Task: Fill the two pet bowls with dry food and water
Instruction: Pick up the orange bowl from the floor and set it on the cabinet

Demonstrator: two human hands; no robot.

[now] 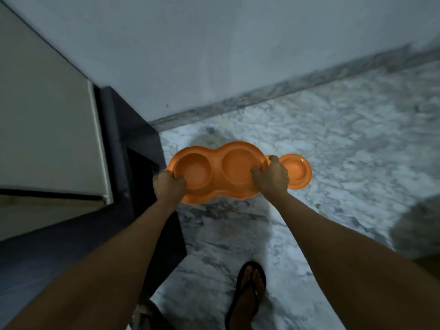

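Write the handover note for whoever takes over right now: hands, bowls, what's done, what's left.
Left hand grips the left end of the orange double dish; right hand grips its right end.
The dish seems lifted above the marble floor.
A single orange bowl sits on the floor just right of it.
Done: nothing; the dish looks empty.
Left: add dry food and water.

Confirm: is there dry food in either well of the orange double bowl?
No; both wells of the double bowl show only bare orange plastic.
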